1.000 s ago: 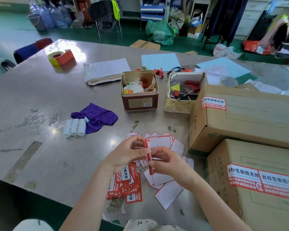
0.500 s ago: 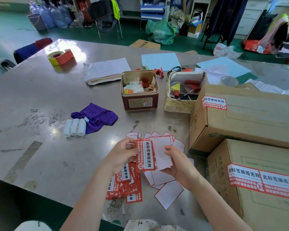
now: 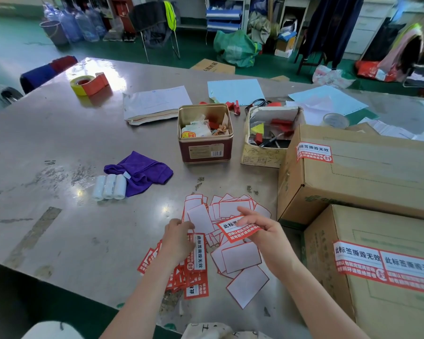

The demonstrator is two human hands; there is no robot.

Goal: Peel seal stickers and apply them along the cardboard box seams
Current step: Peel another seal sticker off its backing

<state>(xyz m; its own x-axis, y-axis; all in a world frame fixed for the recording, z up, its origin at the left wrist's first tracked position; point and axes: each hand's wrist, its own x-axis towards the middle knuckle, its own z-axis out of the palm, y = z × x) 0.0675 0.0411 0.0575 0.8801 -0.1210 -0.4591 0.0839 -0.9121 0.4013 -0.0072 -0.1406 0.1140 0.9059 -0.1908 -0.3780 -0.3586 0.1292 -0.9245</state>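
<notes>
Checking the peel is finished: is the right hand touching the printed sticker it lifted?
Touching. The head view shows the right hand pinching the peeled sticker, thumb over its printed face, above the backing papers.

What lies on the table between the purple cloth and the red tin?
In the head view, the stretch between the purple cloth and the red tin is bare table.
</notes>
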